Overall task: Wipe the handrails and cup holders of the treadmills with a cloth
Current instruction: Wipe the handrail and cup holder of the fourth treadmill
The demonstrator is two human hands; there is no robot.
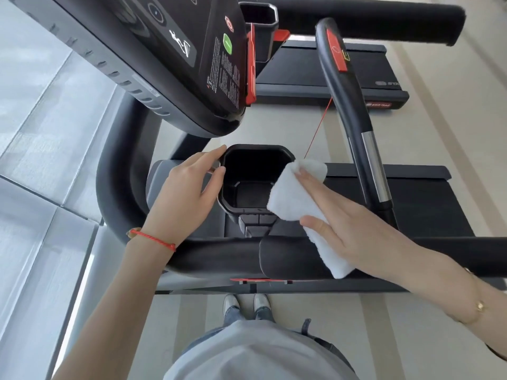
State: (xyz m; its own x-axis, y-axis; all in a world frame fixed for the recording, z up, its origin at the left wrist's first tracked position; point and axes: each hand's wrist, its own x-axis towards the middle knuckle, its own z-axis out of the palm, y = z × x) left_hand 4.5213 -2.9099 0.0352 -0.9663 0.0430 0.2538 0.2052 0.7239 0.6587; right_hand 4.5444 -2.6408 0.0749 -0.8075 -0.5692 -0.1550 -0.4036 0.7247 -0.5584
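both hands were on the job: the right hand (354, 229) lay flat with fingers stretched out, its grip pinning a folded white cloth (301, 212) between palm and the right rim of the black cup holder (248, 171), thumb pressed on the cloth's near side. the cloth's upper end draped over that rim and its lower end hung down across the padded black handrail (219, 256) that ran across in front of the person. the left hand (186, 190) steadied the cup holder from its left side, its grip loosely curled with fingertips on the rim, closed on nothing else. a red string bracelet (153, 238) circled the left wrist. the console (170, 58) tilted above the cup holder, and a thin red cord (319, 124) ran down toward the cloth. a second cup holder (259, 17) sat farther off beside the console.
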